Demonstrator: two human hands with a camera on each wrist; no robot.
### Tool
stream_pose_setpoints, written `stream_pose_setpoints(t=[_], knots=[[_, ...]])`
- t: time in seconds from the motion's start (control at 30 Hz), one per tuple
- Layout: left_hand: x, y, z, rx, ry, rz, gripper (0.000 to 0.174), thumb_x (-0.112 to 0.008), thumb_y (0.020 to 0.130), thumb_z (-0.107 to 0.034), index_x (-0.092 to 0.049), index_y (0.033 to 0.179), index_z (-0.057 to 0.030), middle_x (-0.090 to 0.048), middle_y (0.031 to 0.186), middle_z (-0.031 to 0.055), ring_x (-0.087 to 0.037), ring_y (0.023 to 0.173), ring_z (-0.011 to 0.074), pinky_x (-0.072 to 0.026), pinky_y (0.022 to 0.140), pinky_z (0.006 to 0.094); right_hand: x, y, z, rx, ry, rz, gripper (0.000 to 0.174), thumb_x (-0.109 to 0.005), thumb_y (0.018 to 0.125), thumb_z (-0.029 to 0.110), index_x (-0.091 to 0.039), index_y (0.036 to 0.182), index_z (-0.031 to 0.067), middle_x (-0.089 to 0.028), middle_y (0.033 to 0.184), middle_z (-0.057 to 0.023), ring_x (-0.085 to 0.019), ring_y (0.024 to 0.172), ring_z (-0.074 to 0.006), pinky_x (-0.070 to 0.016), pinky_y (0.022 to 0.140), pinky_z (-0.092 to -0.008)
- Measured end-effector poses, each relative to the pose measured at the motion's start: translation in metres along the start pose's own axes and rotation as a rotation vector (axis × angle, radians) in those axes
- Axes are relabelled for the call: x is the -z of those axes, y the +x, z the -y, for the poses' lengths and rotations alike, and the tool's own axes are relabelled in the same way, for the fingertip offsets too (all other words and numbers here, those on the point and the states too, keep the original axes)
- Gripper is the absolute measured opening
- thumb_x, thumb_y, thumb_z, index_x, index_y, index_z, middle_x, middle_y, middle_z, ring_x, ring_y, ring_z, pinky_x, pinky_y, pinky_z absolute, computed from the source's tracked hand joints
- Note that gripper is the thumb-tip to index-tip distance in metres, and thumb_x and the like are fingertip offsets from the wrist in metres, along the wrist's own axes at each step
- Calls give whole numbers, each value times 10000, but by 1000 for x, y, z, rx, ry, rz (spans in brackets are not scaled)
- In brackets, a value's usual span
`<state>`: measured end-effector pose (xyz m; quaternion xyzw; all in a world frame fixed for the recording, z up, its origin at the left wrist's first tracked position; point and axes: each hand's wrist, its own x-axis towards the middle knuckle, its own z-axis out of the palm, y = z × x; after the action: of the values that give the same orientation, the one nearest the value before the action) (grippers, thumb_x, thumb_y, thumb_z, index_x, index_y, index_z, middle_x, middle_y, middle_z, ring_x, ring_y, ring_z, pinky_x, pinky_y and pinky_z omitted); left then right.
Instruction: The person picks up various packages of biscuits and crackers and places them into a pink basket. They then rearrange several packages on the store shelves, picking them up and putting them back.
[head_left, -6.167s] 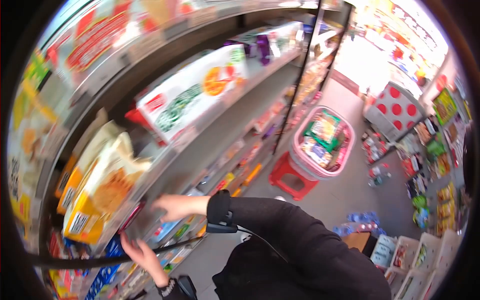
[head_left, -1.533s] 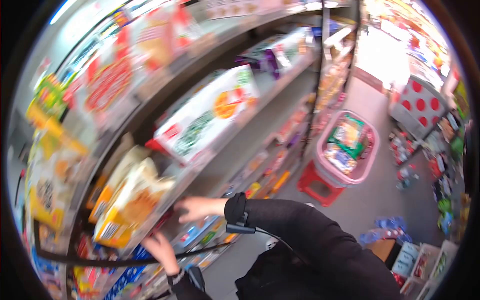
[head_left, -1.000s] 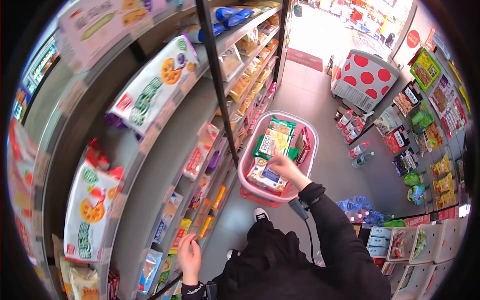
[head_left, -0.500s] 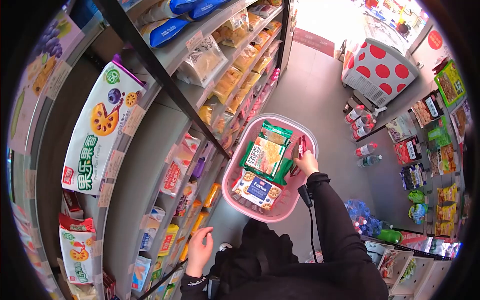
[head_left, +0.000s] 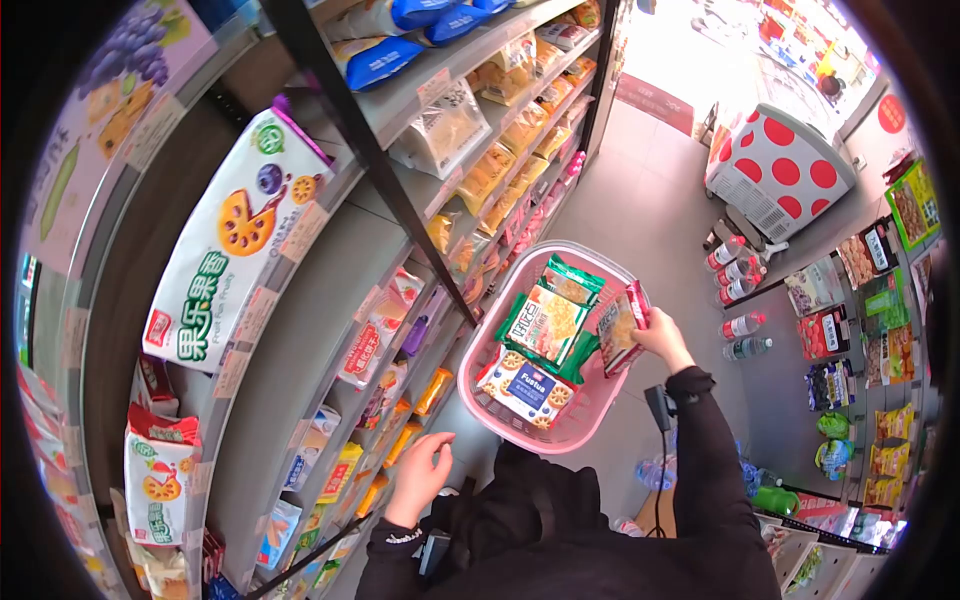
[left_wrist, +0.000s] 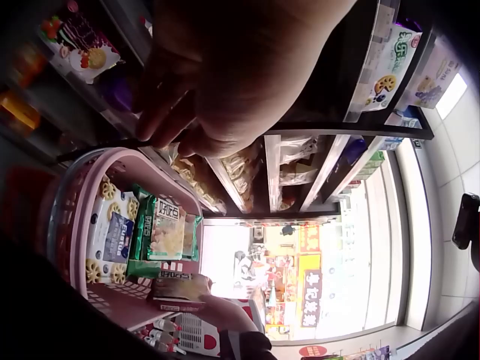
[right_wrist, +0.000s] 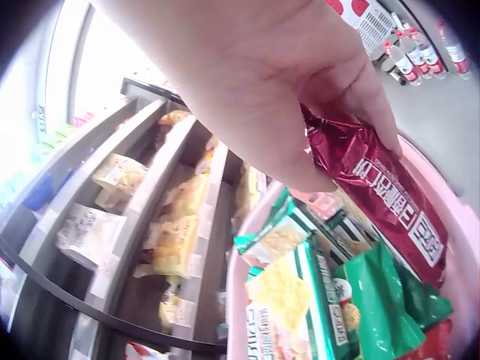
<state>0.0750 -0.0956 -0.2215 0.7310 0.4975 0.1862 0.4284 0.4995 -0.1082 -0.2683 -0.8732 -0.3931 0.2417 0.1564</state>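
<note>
Right hand (head_left: 662,335) grasps a red packet (head_left: 620,330): thumb on one face, fingers curled behind the top edge. The right wrist view confirms a pinch at the packet's upper end, and the rest hangs free below the fingers. Packet position: tilted, over the right side of the pink basket (head_left: 556,441), just inside its rim. Contact between its lower end and the goods beneath: cannot tell.

Left hand (head_left: 420,478) is released, with fingers loosely bent and nothing in them. It hangs low, near the bottom tiers of the shelving (head_left: 340,300) and apart from the basket.

Surroundings, by size:
- Shelving runs along the person's left, several tiers deep, with a black upright crossing in front.
- Spotted chest (head_left: 785,175), white with red dots, stands across the aisle, well apart from the basket.
- Basket sits in the aisle just beside the shelving, in front of the person.
- White fruit-pie bag (head_left: 240,240) lies on an upper tier, label outward.
- Green packet (head_left: 545,320) lies in the basket's middle, just beside the red packet.
- Blue biscuit packet (head_left: 525,385) lies at the near end of the basket, touching the green one.
- Bottles (head_left: 735,270) stand on the floor near the chest.
</note>
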Motion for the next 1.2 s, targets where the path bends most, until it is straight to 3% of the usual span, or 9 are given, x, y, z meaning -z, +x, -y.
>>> stream_pose_setpoints(t=[0.03, 0.07, 0.2, 0.27, 0.43, 0.57, 0.73, 0.9, 1.2], knots=[[-2, 1, 3, -8, -14, 11, 182, -517, 777, -66, -578, 938, -11, -596, 865, 122, -583, 790, 244, -453, 706, 296, 9, -5, -1, 57, 58, -19, 367, -615, 605, 225, -523, 862, -21, -588, 811, -198, -590, 770, -317, -461, 680, -377], [-3, 3, 4, -10, -18, 0, 182, -517, 777, -66, -578, 938, -11, -596, 865, 122, -583, 790, 244, -453, 706, 296, 17, -8, 0, 71, 138, 1, 401, -624, 611, 150, -511, 937, -55, -578, 766, -124, -587, 695, -175, -485, 596, -296], [-5, 12, 1, 45, -278, 138, 215, -495, 823, -95, -553, 1005, 3, -603, 914, 103, -585, 818, 180, -454, 738, 277, 64, -53, 53, 45, 504, 159, 436, -621, 682, 123, -473, 1045, -68, -584, 874, -106, -577, 756, -154, -476, 675, -283], [-3, 17, -6, 68, -424, 177, 243, -488, 846, -115, -530, 1044, 20, -602, 939, 99, -581, 831, 161, -453, 749, 266, 67, -65, 72, 269, 713, 287, 506, -627, 726, 88, -400, 1149, -72, -556, 1003, -85, -553, 866, -134, -452, 766, -261], [30, 12, -26, 14, -963, 374, 511, -512, 855, -273, -343, 1246, 10, -505, 1129, 134, -537, 976, 198, -441, 837, 315, 51, -116, 159, 424, 953, 571, 588, -652, 720, 68, -349, 1207, -61, -504, 1115, -97, -484, 1022, -134, -374, 889, -265], [70, -28, -25, -125, -1067, 78, 448, -567, 828, -194, -388, 1197, -15, -515, 1106, 71, -513, 983, 137, -406, 860, 290, 11, -153, 217, 513, 975, 775, 659, -673, 673, 24, -327, 1229, -49, -473, 1153, -100, -443, 1079, -160, -335, 934, -291], [127, -122, 17, 19, -1114, -202, 440, -586, 810, -149, -400, 1183, -8, -523, 1100, 65, -498, 1006, 122, -386, 883, 273, -53, -212, 284, 724, 853, 1050, 685, -665, 675, 11, -291, 1247, -23, -433, 1186, -106, -413, 1107, -166, -344, 928, -295], [168, -226, 62, 90, -1075, -511, 349, -571, 819, -146, -470, 1120, -2, -551, 1056, 60, -526, 948, 111, -408, 844, 264, -119, -293, 346, 706, 727, 1364, 619, -654, 702, 41, -323, 1223, -2, -444, 1182, -87, -430, 1097, -161, -357, 929, -289], [249, -370, 132, 133, -890, -749, 320, -595, 792, -123, -515, 1060, 33, -586, 988, 75, -554, 889, 121, -428, 810, 262, -227, -425, 425, 669, 652, 1496, 429, -648, 735, 61, -430, 1098, -8, -543, 1003, -53, -519, 934, -109, -422, 813, -243]])
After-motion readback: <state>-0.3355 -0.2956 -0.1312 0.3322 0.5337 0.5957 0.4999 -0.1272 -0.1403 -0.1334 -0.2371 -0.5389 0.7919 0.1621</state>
